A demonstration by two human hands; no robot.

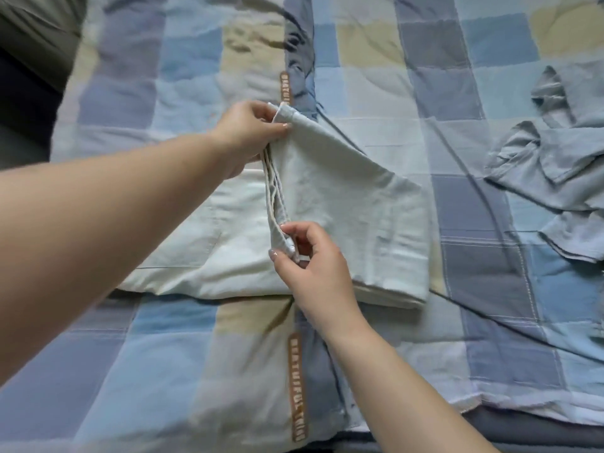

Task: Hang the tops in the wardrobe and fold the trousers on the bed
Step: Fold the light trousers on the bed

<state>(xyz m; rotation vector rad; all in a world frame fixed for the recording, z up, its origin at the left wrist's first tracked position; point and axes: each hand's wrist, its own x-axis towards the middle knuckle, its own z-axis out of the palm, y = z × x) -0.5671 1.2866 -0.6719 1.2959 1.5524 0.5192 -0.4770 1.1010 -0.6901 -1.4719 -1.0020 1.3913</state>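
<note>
Pale cream cotton trousers (343, 204) lie part-folded on the checked quilt (490, 142) of the bed. The left hand (248, 135) pinches the far corner of the stacked hem edges and the right hand (313, 256) pinches the near corner, likely to keep the layers aligned while the leg section is carried over the waist part. A crumpled grey-blue top (555, 152) waits to the right, unhung. A brown strip on the quilt reads "BEATUIFUL TWINS", as far as legible.
</note>
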